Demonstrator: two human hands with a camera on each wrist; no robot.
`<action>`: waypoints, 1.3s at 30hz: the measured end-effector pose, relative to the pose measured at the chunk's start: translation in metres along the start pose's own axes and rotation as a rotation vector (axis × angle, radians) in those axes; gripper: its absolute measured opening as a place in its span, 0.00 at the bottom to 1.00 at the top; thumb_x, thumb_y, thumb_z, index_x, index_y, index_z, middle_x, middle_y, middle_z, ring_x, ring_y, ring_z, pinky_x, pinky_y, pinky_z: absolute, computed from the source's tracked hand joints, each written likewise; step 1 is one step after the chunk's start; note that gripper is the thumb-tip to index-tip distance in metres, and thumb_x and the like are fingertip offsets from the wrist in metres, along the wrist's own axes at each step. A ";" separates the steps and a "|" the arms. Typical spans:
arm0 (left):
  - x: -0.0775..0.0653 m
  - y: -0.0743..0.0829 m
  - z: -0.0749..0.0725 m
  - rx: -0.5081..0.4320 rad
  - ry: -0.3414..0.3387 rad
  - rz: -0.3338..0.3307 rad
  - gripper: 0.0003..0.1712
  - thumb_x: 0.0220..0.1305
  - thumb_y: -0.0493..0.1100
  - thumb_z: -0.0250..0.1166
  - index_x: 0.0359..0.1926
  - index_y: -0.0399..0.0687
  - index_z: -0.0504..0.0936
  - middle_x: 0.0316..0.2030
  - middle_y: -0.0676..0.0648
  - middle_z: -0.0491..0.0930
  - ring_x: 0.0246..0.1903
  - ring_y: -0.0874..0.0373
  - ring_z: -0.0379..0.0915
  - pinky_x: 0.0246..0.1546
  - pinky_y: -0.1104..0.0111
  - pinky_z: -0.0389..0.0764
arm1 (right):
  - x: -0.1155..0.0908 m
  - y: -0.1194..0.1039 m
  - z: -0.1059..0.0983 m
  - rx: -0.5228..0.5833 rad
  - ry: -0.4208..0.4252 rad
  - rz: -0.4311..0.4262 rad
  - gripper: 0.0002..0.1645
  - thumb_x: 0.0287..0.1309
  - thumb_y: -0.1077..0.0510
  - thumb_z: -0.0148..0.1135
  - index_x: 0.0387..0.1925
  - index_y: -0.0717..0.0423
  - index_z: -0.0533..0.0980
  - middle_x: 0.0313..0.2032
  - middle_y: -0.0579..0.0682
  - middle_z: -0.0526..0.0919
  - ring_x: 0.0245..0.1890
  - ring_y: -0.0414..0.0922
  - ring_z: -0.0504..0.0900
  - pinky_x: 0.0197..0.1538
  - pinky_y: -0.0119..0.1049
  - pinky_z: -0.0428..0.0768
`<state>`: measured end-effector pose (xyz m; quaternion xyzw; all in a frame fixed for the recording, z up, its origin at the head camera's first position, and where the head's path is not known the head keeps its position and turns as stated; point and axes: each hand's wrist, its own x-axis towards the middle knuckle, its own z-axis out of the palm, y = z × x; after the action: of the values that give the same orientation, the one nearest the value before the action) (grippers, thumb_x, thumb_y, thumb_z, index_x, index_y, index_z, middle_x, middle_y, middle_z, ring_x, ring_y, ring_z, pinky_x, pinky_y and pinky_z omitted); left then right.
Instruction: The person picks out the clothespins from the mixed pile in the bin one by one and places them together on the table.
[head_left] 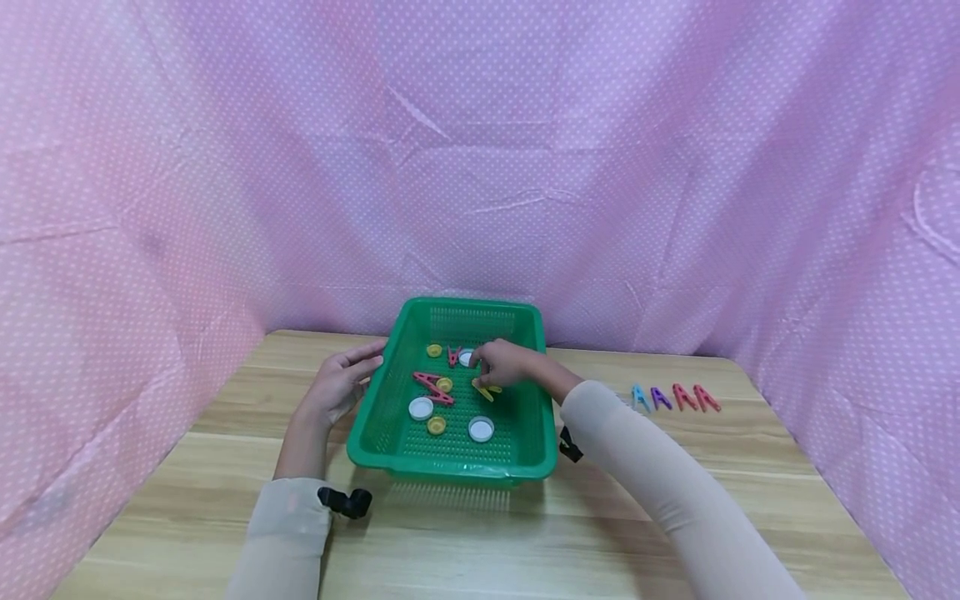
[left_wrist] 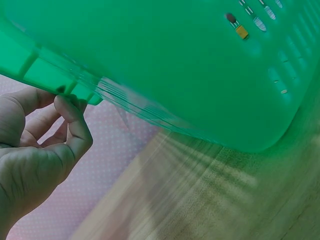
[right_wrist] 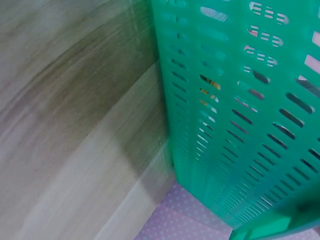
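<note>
A green plastic basket (head_left: 453, 469) stands on the wooden table, with yellow caps (head_left: 437, 426), white caps (head_left: 481, 429) and clothespins inside. My left hand (head_left: 341, 385) grips its left rim, thumb and fingertips meeting at the edge in the left wrist view. My right hand (head_left: 504, 363) reaches over the right side into the basket, index finger and thumb apart. Its index finger is near a white cap (head_left: 466, 357); a yellow clothespin (head_left: 486, 390) lies just under the thumb. Red clothespins (head_left: 433, 388) lie left of it. The basket's side hides my right hand in the right wrist view.
On the table right of the basket stands a row of clothespins: a blue one (head_left: 640, 397), a purple one (head_left: 661, 398) and two red ones (head_left: 684, 397). A pink dotted curtain (head_left: 480, 183) hangs behind and at both sides of the wooden table (head_left: 247, 417).
</note>
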<state>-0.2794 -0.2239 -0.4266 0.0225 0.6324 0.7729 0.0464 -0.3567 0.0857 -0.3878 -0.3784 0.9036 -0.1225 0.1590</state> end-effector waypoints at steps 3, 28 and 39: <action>-0.001 0.000 0.000 0.010 0.004 0.000 0.26 0.75 0.37 0.61 0.70 0.34 0.72 0.51 0.54 0.85 0.43 0.63 0.82 0.47 0.69 0.84 | 0.002 0.001 0.003 -0.021 -0.018 0.045 0.24 0.69 0.53 0.67 0.62 0.58 0.78 0.33 0.44 0.86 0.35 0.38 0.82 0.44 0.37 0.82; 0.005 0.001 0.000 0.015 -0.005 0.001 0.26 0.76 0.37 0.60 0.70 0.32 0.71 0.51 0.53 0.84 0.44 0.63 0.81 0.47 0.68 0.84 | 0.008 0.000 0.008 -0.071 -0.089 0.009 0.21 0.60 0.57 0.76 0.54 0.54 0.83 0.42 0.47 0.85 0.41 0.40 0.80 0.48 0.37 0.82; 0.022 0.002 -0.006 -0.012 -0.031 -0.014 0.28 0.75 0.36 0.61 0.71 0.31 0.69 0.51 0.53 0.85 0.44 0.63 0.82 0.48 0.68 0.84 | 0.018 0.005 0.006 -0.086 -0.115 0.007 0.19 0.58 0.55 0.77 0.51 0.50 0.84 0.39 0.42 0.83 0.42 0.39 0.78 0.47 0.35 0.80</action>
<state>-0.3016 -0.2277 -0.4259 0.0300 0.6272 0.7758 0.0615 -0.3692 0.0755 -0.3988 -0.3882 0.8987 -0.0612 0.1947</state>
